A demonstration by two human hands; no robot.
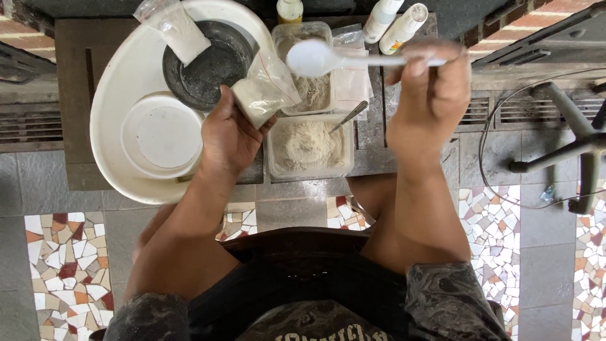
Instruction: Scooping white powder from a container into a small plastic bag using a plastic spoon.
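Note:
My left hand grips a small clear plastic bag part filled with pale powder, held over the edge of a large white basin. My right hand holds a white plastic spoon by its handle, bowl pointing left above two clear tubs. The near tub holds beige powder with a metal spoon stuck in it. The far tub also holds powder.
Inside the basin sit a black bowl, a white bowl and another powder bag. Bottles stand at the back of the low wooden table. A chair base and cable lie on the tiled floor at right.

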